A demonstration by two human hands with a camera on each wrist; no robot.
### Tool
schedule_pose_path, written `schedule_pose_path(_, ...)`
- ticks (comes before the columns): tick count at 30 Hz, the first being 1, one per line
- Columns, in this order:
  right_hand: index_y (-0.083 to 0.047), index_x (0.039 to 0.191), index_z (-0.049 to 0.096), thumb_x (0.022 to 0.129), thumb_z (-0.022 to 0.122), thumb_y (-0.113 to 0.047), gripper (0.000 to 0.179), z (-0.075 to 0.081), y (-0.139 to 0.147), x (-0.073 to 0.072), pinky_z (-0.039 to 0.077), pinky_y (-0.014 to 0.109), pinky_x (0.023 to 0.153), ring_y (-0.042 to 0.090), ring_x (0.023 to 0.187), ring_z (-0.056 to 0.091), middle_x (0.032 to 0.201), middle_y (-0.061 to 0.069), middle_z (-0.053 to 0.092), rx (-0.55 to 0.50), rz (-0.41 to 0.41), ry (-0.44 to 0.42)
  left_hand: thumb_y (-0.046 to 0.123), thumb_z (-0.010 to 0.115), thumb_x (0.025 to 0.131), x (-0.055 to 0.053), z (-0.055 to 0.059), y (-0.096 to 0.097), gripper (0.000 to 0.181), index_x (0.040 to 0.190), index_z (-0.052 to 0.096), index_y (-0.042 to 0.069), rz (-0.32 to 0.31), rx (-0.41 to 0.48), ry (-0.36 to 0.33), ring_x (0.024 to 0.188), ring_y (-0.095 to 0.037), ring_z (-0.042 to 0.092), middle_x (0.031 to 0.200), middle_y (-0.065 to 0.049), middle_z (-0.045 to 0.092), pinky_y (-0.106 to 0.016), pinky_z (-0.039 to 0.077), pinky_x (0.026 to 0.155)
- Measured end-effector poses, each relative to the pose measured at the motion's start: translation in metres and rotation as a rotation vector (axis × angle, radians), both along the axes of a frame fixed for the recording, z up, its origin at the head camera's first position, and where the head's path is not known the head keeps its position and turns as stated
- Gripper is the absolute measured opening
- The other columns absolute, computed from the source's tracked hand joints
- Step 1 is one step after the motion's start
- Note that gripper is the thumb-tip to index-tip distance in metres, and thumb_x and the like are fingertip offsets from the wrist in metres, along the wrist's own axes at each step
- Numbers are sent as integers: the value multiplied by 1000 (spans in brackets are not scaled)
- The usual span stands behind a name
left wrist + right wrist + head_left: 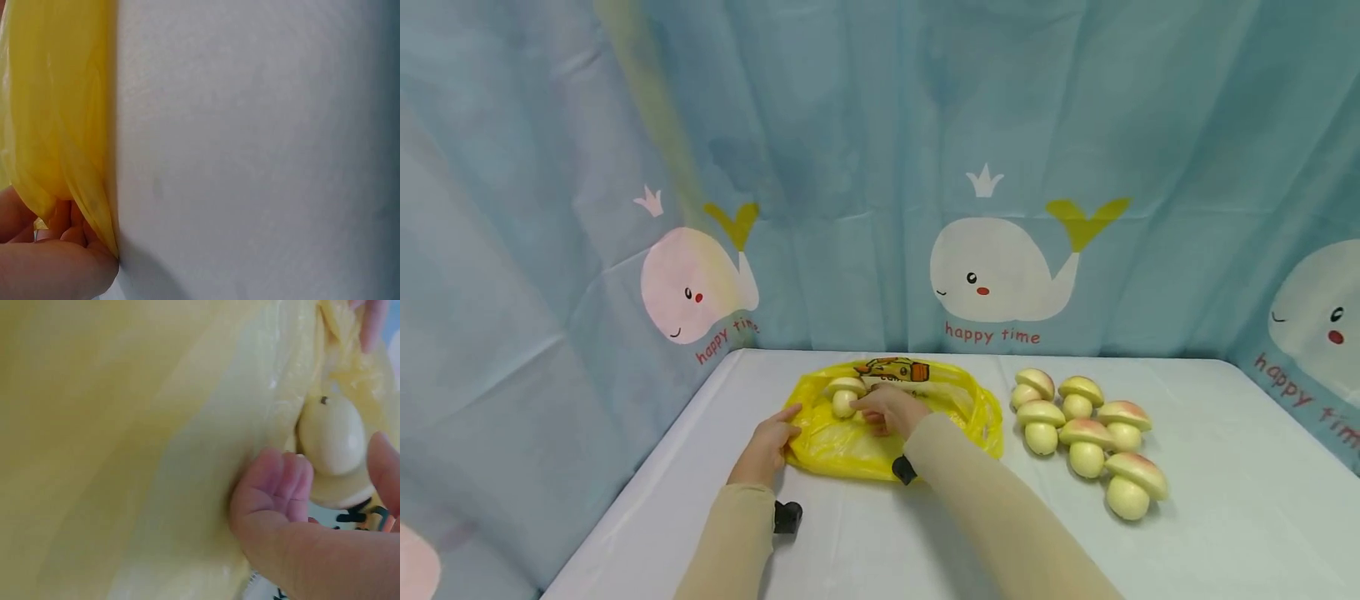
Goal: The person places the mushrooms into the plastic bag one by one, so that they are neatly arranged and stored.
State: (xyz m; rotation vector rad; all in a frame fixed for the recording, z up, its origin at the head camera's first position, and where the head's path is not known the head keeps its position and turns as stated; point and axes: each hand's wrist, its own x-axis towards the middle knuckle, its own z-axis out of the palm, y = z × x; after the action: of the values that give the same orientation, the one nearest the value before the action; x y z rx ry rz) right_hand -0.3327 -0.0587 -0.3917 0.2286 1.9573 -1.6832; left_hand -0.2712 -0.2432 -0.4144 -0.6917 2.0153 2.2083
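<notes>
A yellow plastic bag [842, 450] lies spread on the table with its opening facing up. Inside it, toward the left, stands a pale toy mushroom [845, 396] with a rounded stem. My left hand [767, 446] holds the bag's left edge; in the left wrist view the yellow film [69, 106] runs over its curled fingers. My right hand [891, 408] reaches into the bag beside the mushroom. In the right wrist view its thumb [384, 472] and curled fingers stand apart, with the mushroom [334, 434] just beyond the gap; whether they touch it is unclear.
Several more toy mushrooms [1086, 446], yellowish with reddish caps, stand grouped on the table right of the bag. The white tabletop [1240, 500] reaches back to a blue curtain [865, 167] printed with whales.
</notes>
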Motion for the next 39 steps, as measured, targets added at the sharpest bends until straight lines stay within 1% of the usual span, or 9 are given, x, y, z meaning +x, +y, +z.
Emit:
schedule_pose_path(1, -8, 150, 32, 89, 71, -12, 72, -1, 0, -1, 48, 35, 76, 24, 88, 52, 105, 15, 59, 8, 5, 1, -11, 36, 97, 1, -1, 0, 55, 150, 33, 3, 2, -1, 1, 137, -34, 22, 159, -24, 8, -40, 29, 110)
schedule_pose_path(4, -7, 150, 33, 90, 69, -12, 70, 1, 6, 1, 47, 35, 74, 24, 89, 54, 110, 15, 61, 30, 17, 4, -11, 36, 97, 2, -3, -2, 54, 149, 34, 3, 22, -5, -5, 139, -35, 21, 159, -24, 7, -41, 27, 112)
schedule_pose_path(7, -4, 148, 36, 90, 69, -11, 67, 7, 16, 4, 50, 39, 80, 28, 97, 57, 115, 17, 61, 40, 25, 15, -11, 36, 97, 3, -4, -2, 54, 149, 35, 4, 29, -7, -10, 140, -35, 20, 159, -24, 7, -42, 26, 113)
schedule_pose_path(11, -3, 147, 36, 90, 69, -10, 66, 22, 35, 10, 49, 46, 87, 32, 101, 59, 120, 18, 61, 14, 17, 32, -11, 36, 97, 2, -4, -3, 54, 149, 34, 3, 19, -8, -8, 141, -35, 19, 159, -24, 7, -42, 25, 113)
schedule_pose_path(16, -4, 144, 41, 92, 67, -11, 59, 43, 56, 15, 49, 44, 84, 29, 97, 61, 120, 16, 62, 19, 32, 66, -11, 36, 97, 0, -3, -5, 54, 149, 34, 3, 17, -1, -9, 139, -35, 21, 159, -24, 8, -42, 26, 113)
schedule_pose_path(23, -7, 148, 37, 92, 67, -14, 63, 63, 78, 27, 49, 41, 81, 34, 108, 60, 129, 16, 58, 30, 99, 125, -11, 35, 96, -2, -1, -4, 56, 150, 33, 4, 18, -6, -8, 139, -35, 22, 159, -24, 9, -43, 26, 113)
schedule_pose_path(28, -10, 147, 41, 92, 67, -16, 61, 70, 96, 36, 50, 37, 73, 29, 99, 62, 132, 14, 55, 70, 103, 168, -11, 35, 96, -3, -1, -2, 56, 150, 32, 4, 4, -5, -10, 137, -35, 23, 159, -24, 9, -42, 27, 112)
schedule_pose_path(33, -12, 147, 42, 93, 65, -16, 59, 73, 112, 44, 51, 36, 73, 28, 98, 64, 133, 14, 56, 105, 96, 210, -11, 35, 97, -1, 2, 0, 55, 150, 32, 4, 10, 4, -18, 136, -33, 23, 159, -23, 9, -41, 28, 112)
schedule_pose_path(39, -11, 147, 41, 94, 64, -19, 58, 76, 132, 52, 52, 33, 70, 24, 91, 65, 121, 13, 64, 141, 98, 251, -11, 35, 97, 1, 3, 1, 55, 151, 31, 4, -3, 19, -19, 136, -32, 23, 159, -22, 9, -40, 27, 112)
